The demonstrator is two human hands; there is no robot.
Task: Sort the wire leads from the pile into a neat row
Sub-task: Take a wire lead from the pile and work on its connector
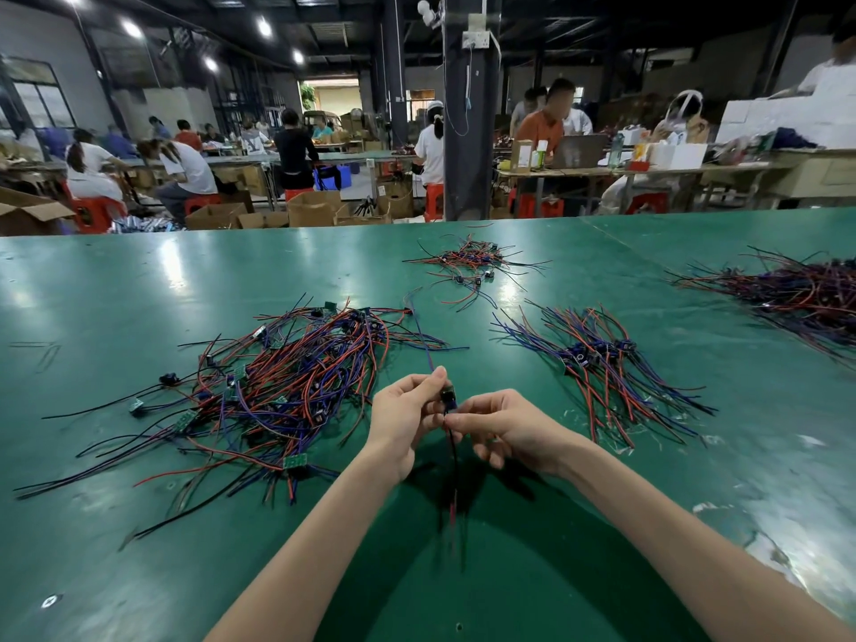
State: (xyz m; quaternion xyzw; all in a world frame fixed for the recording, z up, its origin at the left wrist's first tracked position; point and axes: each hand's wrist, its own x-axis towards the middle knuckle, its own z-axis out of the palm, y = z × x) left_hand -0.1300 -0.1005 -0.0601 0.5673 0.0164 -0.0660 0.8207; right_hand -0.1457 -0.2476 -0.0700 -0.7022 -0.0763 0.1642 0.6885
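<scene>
A tangled pile of red, blue and black wire leads (278,391) with small green boards lies on the green table (116,572), left of my hands. To the right sits a more aligned bundle of leads (602,363). I hold one wire lead (448,398) above the table's near middle. My left hand (403,419) pinches its small black component and the blue wire that runs up and away. My right hand (505,428) pinches the black and red wires that hang blurred below it.
A smaller heap of leads (472,266) lies farther back in the middle, and a large dark bundle (796,294) at the far right. Past the table's far edge stand cardboard boxes, red stools and seated workers at other benches. A dark pillar (463,132) rises behind.
</scene>
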